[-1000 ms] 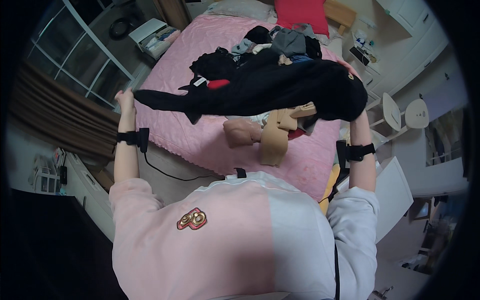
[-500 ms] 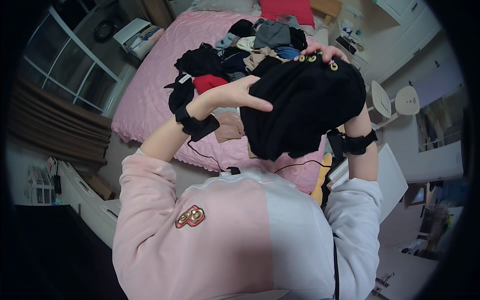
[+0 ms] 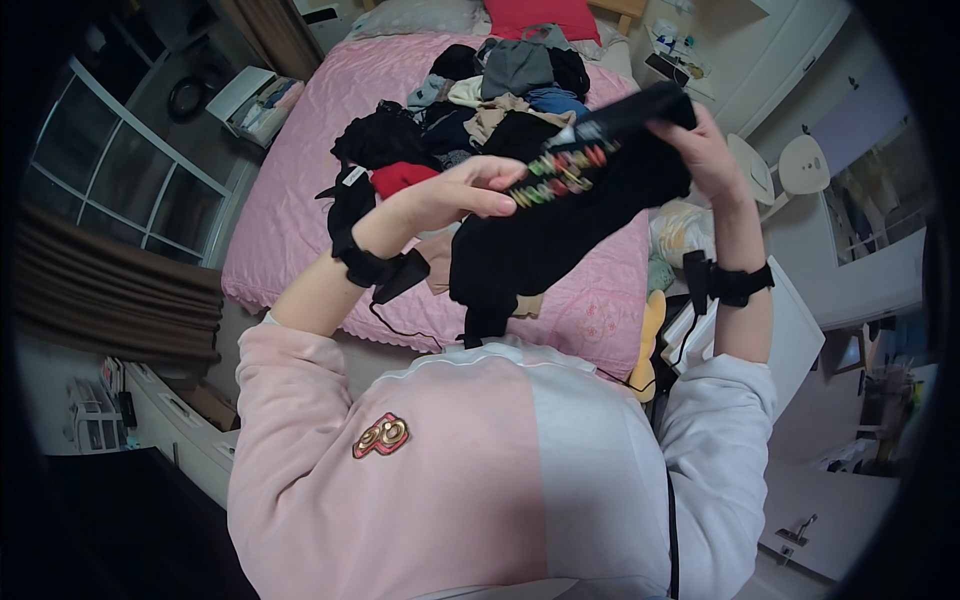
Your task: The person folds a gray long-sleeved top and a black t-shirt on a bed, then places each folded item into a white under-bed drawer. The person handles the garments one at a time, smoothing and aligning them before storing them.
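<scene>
A black soft garment (image 3: 545,240) with two rows of colourful trim hangs stretched between my hands above the bed. My left hand (image 3: 470,190) pinches its edge at the left end of the trim. At the upper right, my right hand (image 3: 703,155) grips the raised band of the same garment, its fingers partly hidden by the cloth. Motion blurs the trim, and I cannot tell the kind of garment. Just beyond my left forearm lie a red cloth (image 3: 403,180) and a black piece (image 3: 350,212) with a white tag. Beige fabric (image 3: 437,262) shows under my left wrist.
Mixed clothes (image 3: 465,125) are heaped on the pink bedspread (image 3: 275,195), with a red pillow (image 3: 540,22) behind. Right of the bed are a pale chair (image 3: 803,172), a plastic bag (image 3: 685,238) and a yellow soft object (image 3: 650,335). A brown curtain (image 3: 120,290) hangs left.
The black garment has turned and opened out, showing its colourful trim and a lower hanging part. My right hand has moved right and slightly down; my left hand has shifted slightly left.
</scene>
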Demonstrator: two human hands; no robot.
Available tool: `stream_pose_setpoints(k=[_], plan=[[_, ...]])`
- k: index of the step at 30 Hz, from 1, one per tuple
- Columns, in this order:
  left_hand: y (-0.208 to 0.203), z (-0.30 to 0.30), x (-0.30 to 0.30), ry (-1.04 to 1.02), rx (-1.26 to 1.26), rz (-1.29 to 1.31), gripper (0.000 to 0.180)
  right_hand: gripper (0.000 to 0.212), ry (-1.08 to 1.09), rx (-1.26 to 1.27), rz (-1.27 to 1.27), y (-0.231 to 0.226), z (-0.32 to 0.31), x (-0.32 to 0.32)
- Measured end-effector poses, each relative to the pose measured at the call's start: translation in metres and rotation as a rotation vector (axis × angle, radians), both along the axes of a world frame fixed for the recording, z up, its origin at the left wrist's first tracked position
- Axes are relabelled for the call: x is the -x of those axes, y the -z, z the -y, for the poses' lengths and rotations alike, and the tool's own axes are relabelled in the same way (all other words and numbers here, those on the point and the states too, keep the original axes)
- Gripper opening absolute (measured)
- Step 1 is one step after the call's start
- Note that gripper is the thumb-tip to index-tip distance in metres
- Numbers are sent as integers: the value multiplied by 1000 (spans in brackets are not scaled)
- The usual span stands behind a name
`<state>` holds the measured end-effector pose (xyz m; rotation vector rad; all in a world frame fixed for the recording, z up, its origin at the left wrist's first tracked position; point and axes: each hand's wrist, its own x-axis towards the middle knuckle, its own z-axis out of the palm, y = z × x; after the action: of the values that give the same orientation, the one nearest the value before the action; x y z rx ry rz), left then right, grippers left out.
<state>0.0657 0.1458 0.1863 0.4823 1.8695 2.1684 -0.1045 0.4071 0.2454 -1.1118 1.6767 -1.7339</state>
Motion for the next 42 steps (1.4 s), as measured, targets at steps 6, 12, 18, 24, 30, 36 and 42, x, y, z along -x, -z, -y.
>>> stream_pose_setpoints(k=[6,12,18,24,30,36,42], plan=[[-24,41,3,-672,1095,-634,11,20,152,-225,-239,-10,-15,37],[-76,75,3,-765,1475,-1124,32,19,241,-210,-318,-40,-5,47],[-101,83,-10,-876,1709,-1176,27,17,242,-211,-595,-59,0,46],[-80,44,-40,-692,1811,-1168,2,37,216,-238,-1094,-46,-13,2],[-47,5,-88,-406,1781,-909,12,57,-299,-708,-1085,1,-33,-85],[-44,-8,-104,-238,1599,-693,5,17,-471,-637,-1203,36,-24,-110],[-46,-5,-119,-73,1533,-401,23,14,-788,83,-1394,55,-15,-118]])
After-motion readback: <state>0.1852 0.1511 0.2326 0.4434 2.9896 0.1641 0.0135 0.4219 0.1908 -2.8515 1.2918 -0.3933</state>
